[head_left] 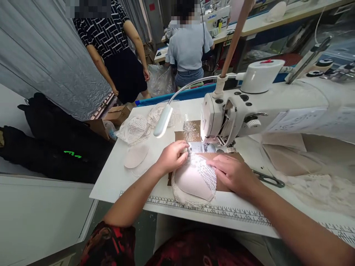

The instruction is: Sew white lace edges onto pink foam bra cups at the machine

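A padded bra cup with white lace (pixel 194 179) lies on the sewing table (pixel 116 177) just in front of the white sewing machine's (pixel 222 114) needle area. My left hand (pixel 173 156) pinches the lace edge at the cup's far left, fingers curled closed on it. On the cup's right side rests my right hand (pixel 233 171), fingers stretched flat and pressing the lace down.
A single loose cup (pixel 135 156) and a heap of lace cups (pixel 137 129) lie at the left. The machine's lamp (pixel 163 120) hangs above them. Scissors (pixel 267 179) lie at the right, beside loose lace fabric (pixel 318 188). Two people stand and sit beyond the table.
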The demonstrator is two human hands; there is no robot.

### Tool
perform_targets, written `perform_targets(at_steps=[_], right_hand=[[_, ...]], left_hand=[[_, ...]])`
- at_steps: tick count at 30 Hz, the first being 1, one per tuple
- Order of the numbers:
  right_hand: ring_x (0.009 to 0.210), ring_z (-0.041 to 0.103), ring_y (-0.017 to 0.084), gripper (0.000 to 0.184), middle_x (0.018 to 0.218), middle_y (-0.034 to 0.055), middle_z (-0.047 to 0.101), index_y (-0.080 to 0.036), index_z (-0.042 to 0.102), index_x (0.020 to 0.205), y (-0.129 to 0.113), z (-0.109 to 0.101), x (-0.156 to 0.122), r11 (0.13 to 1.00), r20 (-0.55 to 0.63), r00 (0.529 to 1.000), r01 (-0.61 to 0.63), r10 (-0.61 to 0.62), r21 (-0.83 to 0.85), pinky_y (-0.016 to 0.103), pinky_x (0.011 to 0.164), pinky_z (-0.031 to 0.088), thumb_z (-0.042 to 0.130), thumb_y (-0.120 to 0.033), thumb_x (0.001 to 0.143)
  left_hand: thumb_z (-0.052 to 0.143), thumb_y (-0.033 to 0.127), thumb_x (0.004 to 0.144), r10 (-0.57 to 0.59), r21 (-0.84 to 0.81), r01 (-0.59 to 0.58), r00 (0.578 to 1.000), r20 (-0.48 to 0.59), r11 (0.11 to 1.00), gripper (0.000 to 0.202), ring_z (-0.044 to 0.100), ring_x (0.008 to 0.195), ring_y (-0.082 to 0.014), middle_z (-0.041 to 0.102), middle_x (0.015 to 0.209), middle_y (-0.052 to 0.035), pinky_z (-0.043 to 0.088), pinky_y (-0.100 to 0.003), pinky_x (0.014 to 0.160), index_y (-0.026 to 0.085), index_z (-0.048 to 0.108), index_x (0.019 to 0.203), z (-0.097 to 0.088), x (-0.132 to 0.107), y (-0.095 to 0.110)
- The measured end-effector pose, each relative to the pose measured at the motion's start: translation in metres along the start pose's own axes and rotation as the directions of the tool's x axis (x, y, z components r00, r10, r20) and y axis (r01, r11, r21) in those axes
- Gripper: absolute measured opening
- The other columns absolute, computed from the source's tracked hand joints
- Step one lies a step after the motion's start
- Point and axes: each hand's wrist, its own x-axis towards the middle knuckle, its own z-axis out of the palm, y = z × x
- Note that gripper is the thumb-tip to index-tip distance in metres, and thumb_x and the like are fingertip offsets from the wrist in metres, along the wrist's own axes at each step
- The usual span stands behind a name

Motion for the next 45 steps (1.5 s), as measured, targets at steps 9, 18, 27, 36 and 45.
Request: perform_targets(at_steps=[9, 18, 27, 36, 45], right_hand=[[0.075, 0.053, 0.017, 0.031, 0.082, 0.0062, 0.063, -0.018, 0.068, 0.103, -0.002, 0.001, 0.002, 0.993, 0.06, 0.998, 0.01, -0.003, -0.115, 0.029, 0.065, 0.037, 0.041, -0.016, 0.088], [0.066, 0.045, 0.017, 0.036, 0.078, 0.0051, 0.06, -0.019, 0.068, 0.109, 0.0, 0.008, 0.004, 0.932, 0.132, 0.983, -0.077, 0.131, -0.354, 0.031, 0.062, 0.027, 0.043, -0.009, 0.084], [0.061, 0.043, 0.016, 0.034, 0.073, 0.005, 0.061, -0.018, 0.069, 0.101, -0.003, 0.007, 0.007, 0.932, 0.071, 0.986, -0.119, 0.152, -0.341, 0.032, 0.059, 0.024, 0.041, -0.009, 0.082], [0.06, 0.046, 0.016, 0.032, 0.076, 0.0049, 0.064, -0.019, 0.069, 0.097, -0.008, 0.006, 0.013, 0.917, 0.075, 0.975, -0.167, 0.207, -0.363, 0.032, 0.057, 0.024, 0.041, -0.01, 0.083], [0.067, 0.049, 0.016, 0.039, 0.082, 0.004, 0.063, -0.02, 0.065, 0.114, -0.009, 0.005, 0.009, 0.921, 0.114, 0.971, -0.159, 0.212, -0.357, 0.03, 0.062, 0.03, 0.042, -0.009, 0.084]], left_hand=[[0.05, 0.025, 0.087, 0.164, 0.293, -0.223, 0.964, 0.211, 0.93, 0.029, 0.058, 0.108, -0.0245, 0.063, 0.12, -0.0118, 0.051, -0.039, 0.095, 0.012, 0.064, 0.109, 0.026, -0.007, 0.019], [0.048, 0.024, 0.088, 0.208, 0.319, -0.3, 0.933, 0.292, 0.899, 0.041, 0.053, 0.118, -0.0274, 0.057, 0.13, -0.016, 0.047, -0.041, 0.101, 0.006, 0.057, 0.123, 0.032, 0.006, 0.024], [0.051, 0.028, 0.087, 0.234, 0.29, -0.347, 0.903, 0.36, 0.892, 0.045, 0.05, 0.123, -0.0273, 0.052, 0.135, -0.0178, 0.045, -0.041, 0.103, 0.007, 0.054, 0.126, 0.03, 0.016, 0.013], [0.05, 0.025, 0.084, 0.323, 0.219, -0.429, 0.861, 0.393, 0.876, 0.045, 0.046, 0.129, -0.0264, 0.052, 0.135, -0.0171, 0.04, -0.042, 0.109, 0.008, 0.054, 0.126, 0.022, 0.029, 0.003], [0.049, 0.017, 0.079, 0.344, 0.222, -0.451, 0.852, 0.394, 0.864, 0.05, 0.047, 0.129, -0.0246, 0.051, 0.137, -0.0161, 0.042, -0.038, 0.108, 0.008, 0.054, 0.128, 0.019, 0.03, 0.0]])
